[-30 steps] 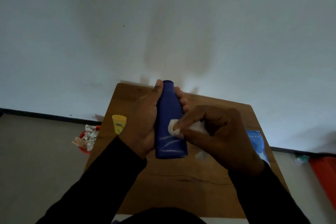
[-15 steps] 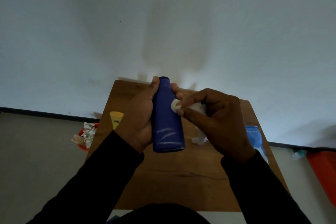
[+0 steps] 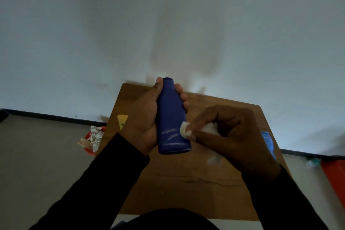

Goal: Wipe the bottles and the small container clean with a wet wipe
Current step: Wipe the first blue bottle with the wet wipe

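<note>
Nearest us, our black sleeves [image 3: 104, 183] reach out over the wooden surface [image 3: 186, 188]. Our right hand [image 3: 231, 136] pinches a bunched white wet wipe [image 3: 185, 130] in a closed grip and presses it against the lower right side of the dark blue bottle [image 3: 172, 117]. Our left hand [image 3: 144, 117] has its grip wrapped round that bottle, thumb on the left, fingers curled round the right, holding it above the surface with the narrow cap end pointing away. Farther off, a yellow container [image 3: 122, 120] stands at the surface's left edge, a light blue pack [image 3: 267, 143] at its right, and a red bin [image 3: 92, 139] of crumpled paper sits on the floor.
</note>
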{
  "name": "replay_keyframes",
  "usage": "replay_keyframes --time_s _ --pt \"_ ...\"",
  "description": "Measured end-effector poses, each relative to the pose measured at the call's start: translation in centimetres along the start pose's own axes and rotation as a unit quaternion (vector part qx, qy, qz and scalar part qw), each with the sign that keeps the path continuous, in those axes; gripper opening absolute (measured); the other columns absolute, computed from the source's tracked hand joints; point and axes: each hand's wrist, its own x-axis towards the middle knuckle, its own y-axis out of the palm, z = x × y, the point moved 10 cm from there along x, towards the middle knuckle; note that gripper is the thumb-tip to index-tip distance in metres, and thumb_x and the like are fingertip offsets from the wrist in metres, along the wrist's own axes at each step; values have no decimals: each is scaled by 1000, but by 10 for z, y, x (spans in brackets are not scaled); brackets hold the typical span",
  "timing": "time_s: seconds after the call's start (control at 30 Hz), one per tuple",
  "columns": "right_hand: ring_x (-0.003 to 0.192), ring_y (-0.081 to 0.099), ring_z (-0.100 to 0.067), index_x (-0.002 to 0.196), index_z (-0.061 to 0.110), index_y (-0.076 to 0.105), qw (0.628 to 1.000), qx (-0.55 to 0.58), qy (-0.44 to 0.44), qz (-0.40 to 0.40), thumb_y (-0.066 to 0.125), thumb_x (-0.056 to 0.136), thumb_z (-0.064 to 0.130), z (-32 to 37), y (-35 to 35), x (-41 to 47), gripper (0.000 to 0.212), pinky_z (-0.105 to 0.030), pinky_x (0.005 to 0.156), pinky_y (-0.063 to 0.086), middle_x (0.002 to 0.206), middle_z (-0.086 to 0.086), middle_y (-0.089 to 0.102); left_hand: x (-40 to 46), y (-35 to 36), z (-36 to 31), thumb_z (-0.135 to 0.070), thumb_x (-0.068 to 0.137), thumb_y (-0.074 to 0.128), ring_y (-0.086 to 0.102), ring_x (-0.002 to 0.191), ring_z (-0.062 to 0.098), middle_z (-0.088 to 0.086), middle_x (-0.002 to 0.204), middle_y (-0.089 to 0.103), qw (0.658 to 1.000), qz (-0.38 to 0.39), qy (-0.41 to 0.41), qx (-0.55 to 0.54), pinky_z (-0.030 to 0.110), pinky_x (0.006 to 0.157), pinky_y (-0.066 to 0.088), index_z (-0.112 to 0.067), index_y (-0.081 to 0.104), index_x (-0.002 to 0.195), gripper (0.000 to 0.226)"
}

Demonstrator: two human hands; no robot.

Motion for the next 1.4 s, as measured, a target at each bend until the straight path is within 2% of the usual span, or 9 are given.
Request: replay_keyframes --time_s 0.1,0.23,0.43,0.6,0.8,0.97,1.17,1.3,1.4 --pt "81 71 -13 86 9 71 1000 -18 0 3 76 77 7 9 11 0 10 -23 66 56 87 5 73 0 3 1 -49 99 42 58 76 17 7 85 60 1000 0 2 7 27 72 54 -8 57 101 44" --pt "82 70 -14 83 11 71 992 -59 -2 -108 77 78 12 5 -13 7 7 -32 67 58 84 4 73 0 5 3 -50 98 42 59 74 17 7 84 62 1000 -2 1 18 28 66 55 -9 59 100 44" --pt "75 69 -7 85 11 72 998 -65 1 27 78 76 9 15 16 -2 12 -14 60 52 85 11 72 -1 0 -4 -48 98 43 58 76 18 8 86 60 999 -24 25 3 29 70 55 -7 56 105 43" --pt "80 69 -9 83 16 72 994 -89 10 -61 79 76 18 11 2 12 10 -27 66 58 84 9 72 -1 2 2 -48 99 42 59 72 18 6 79 64 999 -27 27 17 30 69 54 -6 58 98 45" --pt "79 67 -2 85 23 72 988 -144 -9 51 79 76 20 22 30 1 12 -12 62 50 87 16 70 -1 -3 -3 -47 97 47 58 78 21 9 92 59 998 -41 48 14 33 72 55 -6 51 117 45" --pt "78 67 -6 82 23 72 986 -154 13 -71 78 78 25 15 2 9 7 -26 61 56 84 12 71 -1 -6 -8 -45 98 45 61 73 19 8 85 63 995 -45 76 36 32 68 56 -5 57 107 43" --pt "81 63 4 87 25 70 976 -205 -35 68 77 79 21 29 44 0 12 -8 67 48 90 17 68 -1 -15 -13 -45 97 49 60 76 19 6 87 62 993 -74 93 21 33 68 54 -6 54 110 41" --pt "78 63 -1 86 23 70 976 -203 4 -75 75 81 24 18 13 12 7 -13 62 50 87 14 68 0 -16 -12 -43 99 46 60 72 19 7 83 62 992 -79 100 20 32 65 57 -5 56 103 39" --pt "76 63 1 85 25 69 974 -215 11 -68 75 80 23 13 5 5 8 -11 61 48 84 16 67 -1 -23 -19 -43 99 46 62 68 18 6 76 65 990 -93 108 15 30 63 56 -7 60 94 39"
